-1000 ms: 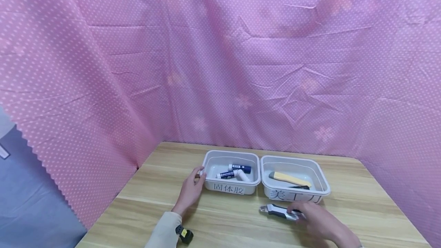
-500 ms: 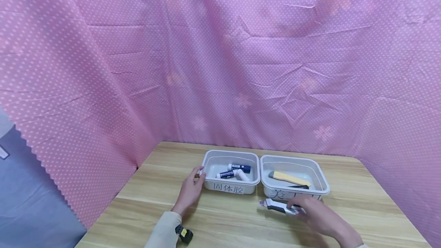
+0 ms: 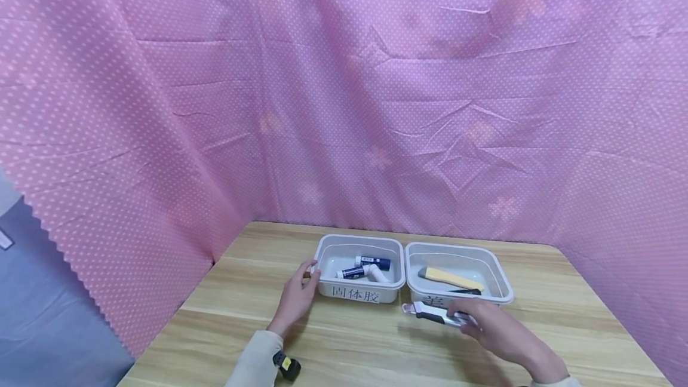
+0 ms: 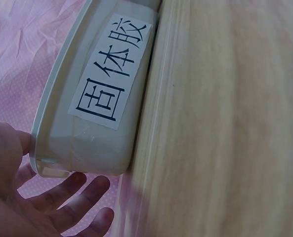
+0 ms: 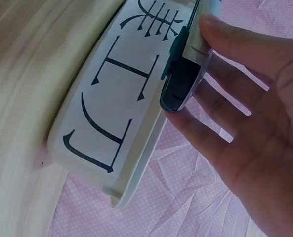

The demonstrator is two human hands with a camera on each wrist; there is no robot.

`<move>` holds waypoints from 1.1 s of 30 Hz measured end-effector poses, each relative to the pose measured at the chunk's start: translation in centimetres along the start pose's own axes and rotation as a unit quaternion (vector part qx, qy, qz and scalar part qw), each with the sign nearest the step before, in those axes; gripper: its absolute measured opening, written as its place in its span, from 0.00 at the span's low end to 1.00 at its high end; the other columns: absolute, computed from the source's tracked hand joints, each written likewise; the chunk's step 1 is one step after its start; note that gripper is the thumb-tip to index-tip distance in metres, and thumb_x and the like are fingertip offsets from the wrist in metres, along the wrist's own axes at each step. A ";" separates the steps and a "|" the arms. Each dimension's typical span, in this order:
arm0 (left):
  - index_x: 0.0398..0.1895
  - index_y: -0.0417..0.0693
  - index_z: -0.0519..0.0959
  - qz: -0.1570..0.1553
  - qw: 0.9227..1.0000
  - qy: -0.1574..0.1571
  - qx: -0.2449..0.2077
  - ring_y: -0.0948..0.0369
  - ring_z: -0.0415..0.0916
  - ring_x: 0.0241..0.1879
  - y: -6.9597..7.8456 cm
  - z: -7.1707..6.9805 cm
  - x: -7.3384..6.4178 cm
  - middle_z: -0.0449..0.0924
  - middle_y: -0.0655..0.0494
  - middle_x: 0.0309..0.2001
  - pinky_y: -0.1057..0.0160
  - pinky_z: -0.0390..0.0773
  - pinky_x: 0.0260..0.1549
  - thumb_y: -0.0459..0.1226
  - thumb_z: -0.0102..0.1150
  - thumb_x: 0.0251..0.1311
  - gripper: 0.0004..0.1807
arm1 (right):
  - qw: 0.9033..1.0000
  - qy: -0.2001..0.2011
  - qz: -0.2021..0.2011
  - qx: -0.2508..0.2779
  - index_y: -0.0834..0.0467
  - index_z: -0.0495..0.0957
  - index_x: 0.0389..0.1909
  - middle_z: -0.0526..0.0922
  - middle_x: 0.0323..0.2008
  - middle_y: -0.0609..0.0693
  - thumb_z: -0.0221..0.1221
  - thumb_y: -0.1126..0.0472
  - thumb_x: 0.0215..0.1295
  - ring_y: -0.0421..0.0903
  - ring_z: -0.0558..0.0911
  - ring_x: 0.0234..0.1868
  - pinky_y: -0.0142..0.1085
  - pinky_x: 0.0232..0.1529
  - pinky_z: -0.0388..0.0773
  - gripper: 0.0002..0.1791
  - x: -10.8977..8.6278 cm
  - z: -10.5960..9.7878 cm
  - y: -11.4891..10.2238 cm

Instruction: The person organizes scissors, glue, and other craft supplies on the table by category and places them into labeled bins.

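My right hand [image 3: 497, 330] pinches a white-and-black utility knife [image 3: 432, 313] between thumb and fingers. The knife is held above the table, in front of the right white plastic box [image 3: 507, 291]; its dark end [image 5: 180, 84] shows in the right wrist view. Inside that box lie a yellow utility knife [image 3: 454, 278] and a black item [image 3: 467, 292]. At the left corner of the left white plastic box [image 3: 322, 284], my left hand [image 3: 295, 298] holds the rim between thumb and fingers. Glue sticks [image 3: 373, 262], blue and white, lie in this box.
Both boxes stand side by side on the wooden table [image 3: 344, 345], with printed labels [image 4: 111, 74] on their front walls. A pink dotted cloth [image 3: 376, 106] hangs behind and at the sides. A black wrist device [image 3: 287, 366] sits on the left sleeve.
My right hand has lifted the utility knife off the table, up toward the right box's front wall. My left hand has stayed at the left box's corner.
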State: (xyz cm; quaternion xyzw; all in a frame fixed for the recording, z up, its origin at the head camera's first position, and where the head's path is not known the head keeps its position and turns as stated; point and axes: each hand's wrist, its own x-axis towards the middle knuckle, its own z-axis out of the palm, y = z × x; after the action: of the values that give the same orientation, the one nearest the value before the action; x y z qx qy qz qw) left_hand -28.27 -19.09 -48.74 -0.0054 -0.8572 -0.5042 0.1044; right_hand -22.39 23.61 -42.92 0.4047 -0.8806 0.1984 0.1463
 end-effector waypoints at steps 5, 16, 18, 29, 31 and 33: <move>0.74 0.52 0.68 0.001 1.000 0.000 -0.002 0.49 0.82 0.52 -0.1 0.0 0.0 0.78 0.39 0.59 0.52 0.84 0.48 0.51 0.48 0.78 0.27 | 1.000 0.003 0.004 -0.003 0.47 0.80 0.43 0.84 0.40 0.37 0.72 0.73 0.52 0.36 0.80 0.41 0.38 0.40 0.81 0.22 0.1 -0.4 -0.1; 0.74 0.54 0.67 -0.006 1.000 0.000 -0.003 0.51 0.82 0.52 -0.1 0.0 0.1 0.78 0.41 0.59 0.53 0.84 0.49 0.52 0.48 0.78 0.27 | 0.999 0.027 -0.019 -0.007 0.49 0.81 0.45 0.84 0.41 0.38 0.72 0.74 0.51 0.37 0.81 0.42 0.39 0.41 0.81 0.23 0.5 -0.5 0.0; 0.74 0.54 0.68 -0.005 1.000 0.000 -0.002 0.51 0.82 0.52 -0.1 0.0 0.1 0.78 0.41 0.59 0.53 0.84 0.48 0.52 0.48 0.78 0.27 | 0.999 0.032 -0.020 -0.012 0.50 0.81 0.45 0.85 0.42 0.39 0.72 0.73 0.51 0.38 0.81 0.43 0.40 0.41 0.82 0.23 0.5 -0.5 0.0; 0.74 0.53 0.68 0.002 1.000 0.005 0.002 0.50 0.82 0.51 -0.1 0.0 0.1 0.78 0.40 0.59 0.52 0.84 0.48 0.51 0.48 0.78 0.26 | 0.999 0.035 0.001 -0.014 0.50 0.81 0.47 0.86 0.44 0.41 0.70 0.74 0.53 0.41 0.83 0.45 0.44 0.46 0.83 0.22 0.8 -1.2 0.2; 0.74 0.53 0.68 0.002 1.000 0.005 0.002 0.50 0.82 0.52 -0.1 0.0 0.0 0.78 0.40 0.59 0.52 0.84 0.49 0.51 0.48 0.78 0.26 | 0.999 0.042 -0.003 -0.020 0.50 0.81 0.47 0.86 0.44 0.41 0.70 0.74 0.53 0.40 0.83 0.45 0.44 0.45 0.83 0.23 0.8 -1.2 0.2; 0.74 0.53 0.68 0.001 1.000 0.004 0.002 0.50 0.82 0.52 -0.1 0.0 0.0 0.78 0.40 0.59 0.51 0.84 0.49 0.51 0.48 0.78 0.26 | 0.998 0.048 -0.007 -0.027 0.50 0.81 0.47 0.86 0.43 0.41 0.70 0.74 0.53 0.40 0.83 0.44 0.44 0.45 0.83 0.23 0.9 -1.2 0.3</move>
State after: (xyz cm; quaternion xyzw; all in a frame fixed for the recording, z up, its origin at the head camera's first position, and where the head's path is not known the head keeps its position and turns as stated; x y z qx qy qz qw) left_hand -28.30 -19.13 -48.88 -0.0042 -0.8580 -0.5020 0.1087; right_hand -23.05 23.79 -41.55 0.3971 -0.8745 0.1927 0.2009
